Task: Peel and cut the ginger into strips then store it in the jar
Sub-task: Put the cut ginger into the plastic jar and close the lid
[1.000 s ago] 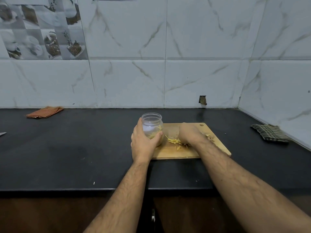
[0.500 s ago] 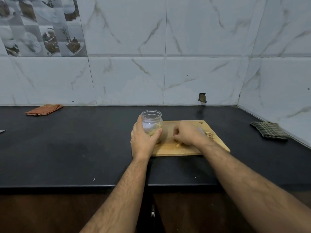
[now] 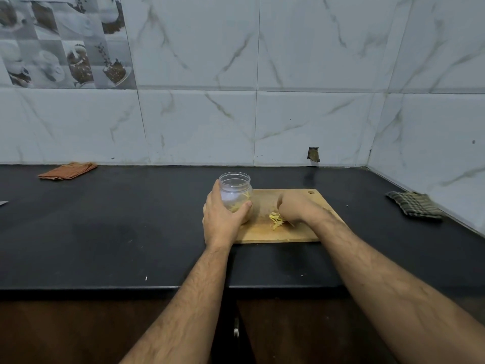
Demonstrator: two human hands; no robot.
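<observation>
Wall: pale marble-look tiles (image 3: 315,74) rise behind the bench and along its right side; a patterned panel of cups sits at the upper left.
Bench: a black bench (image 3: 105,232) runs the full width, its front edge nearest the person, with dark cabinet fronts below.
Board: a wooden cutting board (image 3: 301,233) lies flat on the bench a little right of the middle, well back from the front edge, with a small hole in its far right corner.
Cloths: an orange folded cloth (image 3: 67,170) lies at the far left back edge; a dark checked cloth (image 3: 414,206) lies near the right edge by the side wall.
Jar: a clear round jar (image 3: 235,190) stands upright with no lid at the board's left end; a few yellow strips show inside it near the bottom.
Left hand: the left hand (image 3: 223,219) wraps around the jar's near side, thumb on the right of the glass; its grip is grasping the jar.
Right hand: the right hand (image 3: 296,208) rests on the board with fingers curled down over the ginger; whether the grip is clenched on the strips I cannot tell.
Ginger: a small heap of yellow ginger strips (image 3: 277,220) lies on the board just under the right hand's fingers, just right of the jar.
</observation>
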